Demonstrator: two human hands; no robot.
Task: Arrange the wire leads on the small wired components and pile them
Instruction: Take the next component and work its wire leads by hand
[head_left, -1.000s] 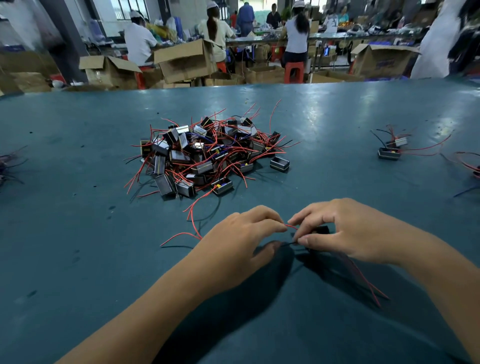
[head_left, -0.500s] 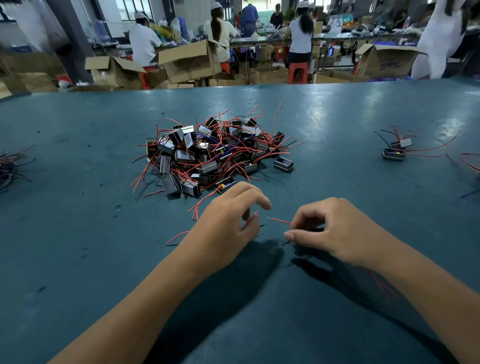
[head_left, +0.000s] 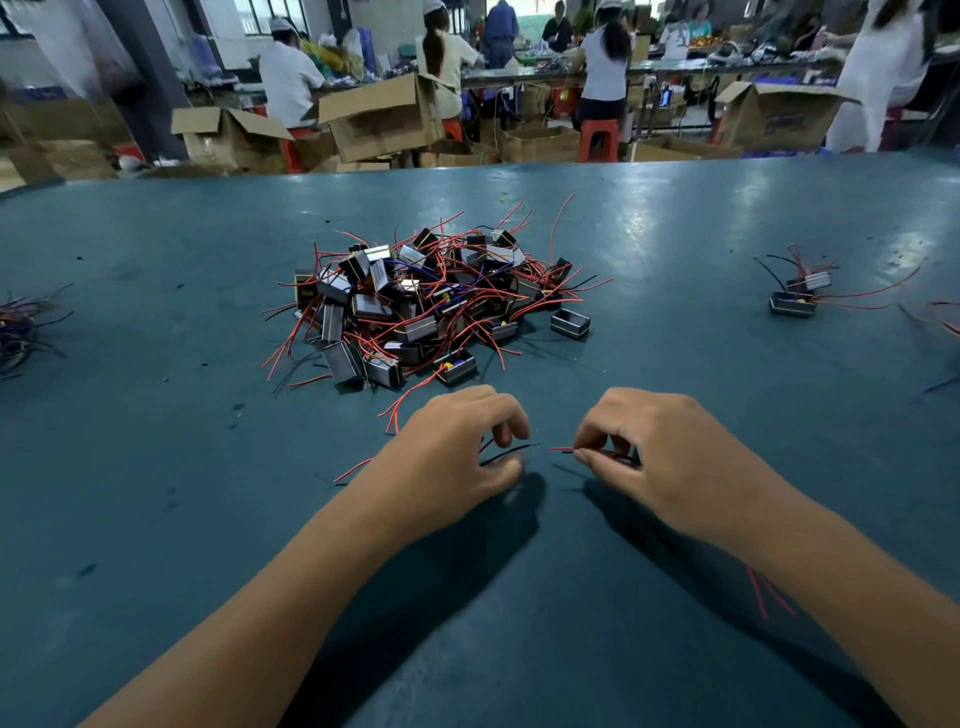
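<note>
A heap of small black box components (head_left: 431, 306) with red, black and blue leads lies mid-table. Just in front of it my left hand (head_left: 447, 457) has its fingers curled around a black lead (head_left: 506, 453), which pokes out to the right. My right hand (head_left: 670, 457) pinches a red lead (head_left: 561, 449) between thumb and forefinger; a dark component sits mostly hidden under its fingers. More red leads (head_left: 769, 597) trail out beneath my right forearm. The two hands are a small gap apart.
The teal table (head_left: 156, 467) carries two wired components (head_left: 795, 296) at the right, loose red wires (head_left: 943, 317) at the right edge and a wire bundle (head_left: 21, 327) at the left edge. Cardboard boxes (head_left: 374, 119) and seated workers lie beyond the far edge.
My hands were pinched together on the leads, then drew apart. The left hand moved left and up toward the heap; the right stayed on the component.
</note>
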